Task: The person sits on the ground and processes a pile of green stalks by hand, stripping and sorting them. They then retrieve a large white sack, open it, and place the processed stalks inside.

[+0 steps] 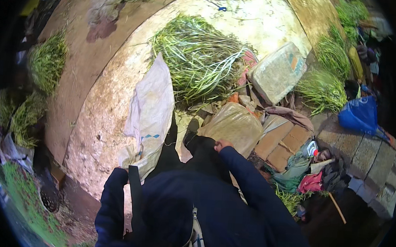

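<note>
A white woven plastic sack (153, 103) hangs along my left leg, its lower end bunched at my left hand (125, 171). Most of that hand is hidden by the dark sleeve and a strap; it appears to grip the sack. My right hand (222, 145) is at my right thigh, fingers curled, and whether it holds anything is unclear. Beside it lies a cushion-like bundle wrapped in pale sacking (234, 126). Beyond my feet a large heap of long green grass (199, 58) lies on the pale floor sheet (102, 116).
A worn, block-shaped pad (277, 72) stands right of the grass. Brown cardboard-like pieces (282, 145), green cloth (291, 174), a blue bag (360, 114) and a stick (337, 208) lie to the right. More grass bundles (47, 61) are at the left.
</note>
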`<state>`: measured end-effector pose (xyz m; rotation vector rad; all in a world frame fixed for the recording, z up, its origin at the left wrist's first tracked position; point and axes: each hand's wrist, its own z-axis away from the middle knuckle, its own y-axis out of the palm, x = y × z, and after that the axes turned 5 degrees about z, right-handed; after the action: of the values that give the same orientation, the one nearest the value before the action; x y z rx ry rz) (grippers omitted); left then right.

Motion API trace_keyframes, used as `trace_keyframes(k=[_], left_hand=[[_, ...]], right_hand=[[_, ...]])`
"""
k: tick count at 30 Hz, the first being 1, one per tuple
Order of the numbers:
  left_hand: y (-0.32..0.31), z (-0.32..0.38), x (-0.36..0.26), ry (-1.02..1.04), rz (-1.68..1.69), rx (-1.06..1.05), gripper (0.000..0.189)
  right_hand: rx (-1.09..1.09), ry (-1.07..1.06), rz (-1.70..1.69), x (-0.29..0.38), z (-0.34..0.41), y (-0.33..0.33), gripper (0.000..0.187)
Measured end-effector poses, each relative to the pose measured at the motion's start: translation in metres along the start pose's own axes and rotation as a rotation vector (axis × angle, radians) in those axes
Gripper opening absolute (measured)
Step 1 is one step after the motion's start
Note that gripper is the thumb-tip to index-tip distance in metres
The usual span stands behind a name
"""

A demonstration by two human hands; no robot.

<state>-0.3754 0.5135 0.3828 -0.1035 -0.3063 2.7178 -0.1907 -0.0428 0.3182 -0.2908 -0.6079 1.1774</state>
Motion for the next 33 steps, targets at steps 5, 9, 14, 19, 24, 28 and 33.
trace_keyframes(k=[5, 9, 14, 19, 24, 28, 33], left_hand=[[-0.018, -0.020, -0.016, -0.015, 0.012, -0.005, 0.069], [-0.036, -0.039, -0.028, -0.016, 0.027, -0.004, 0.068], [-0.066, -0.070, -0.039, -0.004, 0.064, -0.007, 0.066], [-0.086, -0.097, -0.046, 0.007, 0.111, 0.003, 0.064], [-0.083, -0.113, -0.042, 0.017, 0.182, 0.030, 0.062], [-0.071, -0.116, -0.035, 0.033, 0.267, 0.049, 0.061], [-0.062, -0.109, -0.014, 0.007, 0.350, 0.055, 0.059]], right_hand=[[0.098, 0.154, -0.001, -0.076, 0.024, 0.029, 0.028], [0.036, 0.194, -0.119, -0.081, 0.032, 0.039, 0.022], [0.075, 0.280, -0.473, -0.036, 0.048, 0.022, 0.027], [0.028, 0.276, -0.604, 0.022, 0.063, -0.003, 0.028], [-0.007, 0.252, -0.687, 0.048, 0.076, -0.010, 0.030], [-0.015, 0.286, -0.657, 0.049, 0.078, -0.014, 0.027], [0.003, 0.334, -0.534, 0.044, 0.073, -0.023, 0.024]])
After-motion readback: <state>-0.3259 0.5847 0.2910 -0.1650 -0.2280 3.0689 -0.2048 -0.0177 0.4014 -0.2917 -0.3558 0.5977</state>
